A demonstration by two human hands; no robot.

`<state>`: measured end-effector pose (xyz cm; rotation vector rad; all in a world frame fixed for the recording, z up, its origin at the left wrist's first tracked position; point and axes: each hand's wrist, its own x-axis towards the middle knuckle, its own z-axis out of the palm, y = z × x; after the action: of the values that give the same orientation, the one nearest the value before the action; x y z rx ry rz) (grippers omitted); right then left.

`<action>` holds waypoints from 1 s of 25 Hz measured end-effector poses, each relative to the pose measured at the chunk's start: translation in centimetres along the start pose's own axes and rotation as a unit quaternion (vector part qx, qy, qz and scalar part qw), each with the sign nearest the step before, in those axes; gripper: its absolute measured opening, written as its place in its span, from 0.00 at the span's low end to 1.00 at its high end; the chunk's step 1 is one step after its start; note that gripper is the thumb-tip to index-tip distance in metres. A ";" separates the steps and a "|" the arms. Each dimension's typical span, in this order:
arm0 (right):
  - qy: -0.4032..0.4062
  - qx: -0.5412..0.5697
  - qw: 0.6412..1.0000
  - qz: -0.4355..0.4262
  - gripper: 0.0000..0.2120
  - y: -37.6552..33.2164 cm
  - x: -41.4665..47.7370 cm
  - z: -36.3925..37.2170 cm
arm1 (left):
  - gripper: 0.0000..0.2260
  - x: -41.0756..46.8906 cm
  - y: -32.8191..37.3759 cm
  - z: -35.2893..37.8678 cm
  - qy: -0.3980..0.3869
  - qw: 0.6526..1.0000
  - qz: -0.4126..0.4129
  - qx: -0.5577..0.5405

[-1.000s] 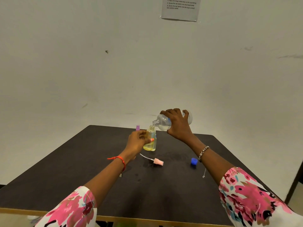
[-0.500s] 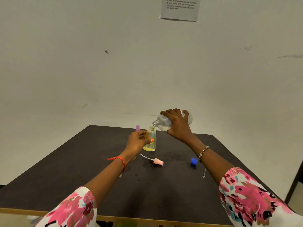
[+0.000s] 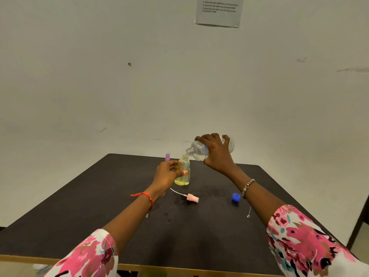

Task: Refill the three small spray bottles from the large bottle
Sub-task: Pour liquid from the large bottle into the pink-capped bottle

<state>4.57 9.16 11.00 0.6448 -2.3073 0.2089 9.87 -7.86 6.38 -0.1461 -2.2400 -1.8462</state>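
Observation:
A small yellow spray bottle stands upright and uncapped on the dark table, held around its side by my left hand. My right hand grips the large clear bottle, tipped on its side with its open neck just above the yellow bottle's mouth. A pink spray head with its white tube lies on the table in front of the yellow bottle. A purple-capped small bottle shows behind my left hand, mostly hidden. The blue cap lies under my right forearm.
A thin metal pin or chain lies near the right forearm. A small scrap sits below my left wrist. The table's wooden front edge is close to me. A printed paper sheet hangs on the wall.

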 end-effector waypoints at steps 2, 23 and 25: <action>0.000 0.002 1.000 -0.001 0.29 0.0 -0.1 -0.1 | 0.20 0.0 0.0 0.0 0.001 1.000 -0.001 0.003; -0.001 -0.010 1.000 -0.011 0.30 -0.2 0.0 -0.3 | 0.20 -0.4 0.2 -0.2 0.007 1.000 -0.006 0.003; -0.004 -0.011 1.000 -0.011 0.30 -0.2 0.0 -0.4 | 0.20 -0.4 0.2 -0.1 0.003 1.000 -0.005 0.001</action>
<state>4.94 9.09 11.27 0.6598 -2.3066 0.1698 10.28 -7.87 6.49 -0.1276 -2.2429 -1.8464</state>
